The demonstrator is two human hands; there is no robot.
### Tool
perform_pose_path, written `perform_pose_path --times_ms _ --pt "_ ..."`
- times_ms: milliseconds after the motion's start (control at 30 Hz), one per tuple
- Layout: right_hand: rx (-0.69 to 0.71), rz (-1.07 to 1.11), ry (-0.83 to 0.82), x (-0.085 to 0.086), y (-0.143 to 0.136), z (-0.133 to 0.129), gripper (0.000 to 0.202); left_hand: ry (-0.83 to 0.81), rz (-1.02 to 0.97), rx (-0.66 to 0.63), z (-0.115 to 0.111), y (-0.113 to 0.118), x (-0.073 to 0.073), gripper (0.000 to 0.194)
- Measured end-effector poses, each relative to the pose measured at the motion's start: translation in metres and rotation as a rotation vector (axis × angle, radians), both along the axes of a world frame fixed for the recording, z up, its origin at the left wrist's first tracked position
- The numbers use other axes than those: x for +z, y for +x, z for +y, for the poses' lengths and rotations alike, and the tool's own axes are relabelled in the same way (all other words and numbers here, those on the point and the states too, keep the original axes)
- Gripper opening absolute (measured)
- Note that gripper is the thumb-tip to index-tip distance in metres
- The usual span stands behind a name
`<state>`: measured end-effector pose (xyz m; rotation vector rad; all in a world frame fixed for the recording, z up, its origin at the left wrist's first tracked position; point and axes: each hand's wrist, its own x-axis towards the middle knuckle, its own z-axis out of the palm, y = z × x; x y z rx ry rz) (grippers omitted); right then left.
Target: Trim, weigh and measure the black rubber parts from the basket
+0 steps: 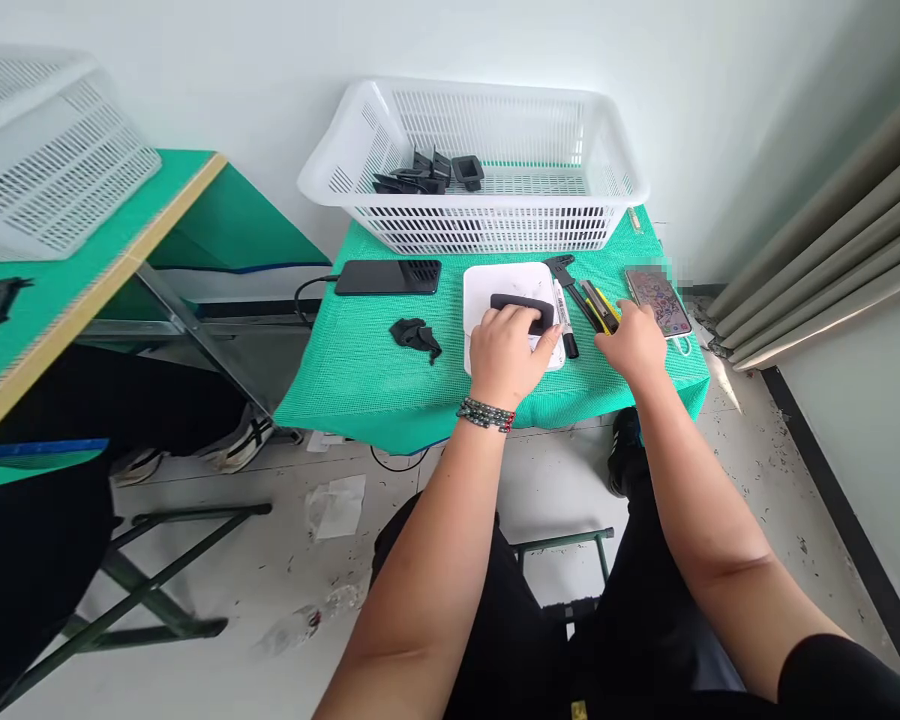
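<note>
Black rubbery part [523, 311] lies on the white board [480, 290], long axis left to right; left hand [506, 352] presses it flat-fingered. Right hand [634, 340], loosely curled, empty, touches the yellow-black tool [598, 305].

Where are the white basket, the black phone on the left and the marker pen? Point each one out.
white basket [495, 213], head view, on its slotted front wall.
black phone [387, 277], head view, middle of its dark screen.
marker pen [565, 322], head view, on its pale barrel beside the white board.
</note>
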<state>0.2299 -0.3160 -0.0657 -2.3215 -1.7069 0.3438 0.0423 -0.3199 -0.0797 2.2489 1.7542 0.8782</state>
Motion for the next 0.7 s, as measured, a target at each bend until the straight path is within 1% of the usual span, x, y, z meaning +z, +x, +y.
perform_pose_path --times_ms 133,233,333,400,500,533,600,700 --pt "0.005 0.014 0.003 0.0 0.003 -0.002 0.053 0.023 -0.03 0.051 0.001 0.003 0.0 0.034" --pt "0.032 0.081 0.04 -0.001 0.007 -0.004 0.051 0.025 -0.024 0.059 0.0 0.004 0.001 0.028" --pt "0.101 0.299 0.113 -0.001 0.011 -0.006 0.047 0.011 -0.014 0.072 -0.001 0.002 0.001 0.012" --pt "0.123 0.458 0.164 0.0 0.012 -0.008 0.035 -0.005 -0.017 0.079 -0.001 0.0 -0.001 0.008" --pt "0.094 0.587 0.205 0.0 0.012 -0.01 0.007 -0.029 -0.049 0.075 0.001 -0.006 -0.005 0.015" --pt "0.094 0.615 0.219 0.001 0.011 -0.011 0.007 -0.035 -0.067 0.07 0.002 -0.009 -0.007 0.019" --pt "0.129 0.7 0.23 0.002 0.009 -0.014 0.013 -0.036 -0.109 0.061 0.004 -0.014 -0.011 0.027" --pt "0.245 0.931 0.149 0.005 0.003 -0.02 0.018 -0.023 -0.18 0.062 0.006 -0.022 -0.015 0.031"
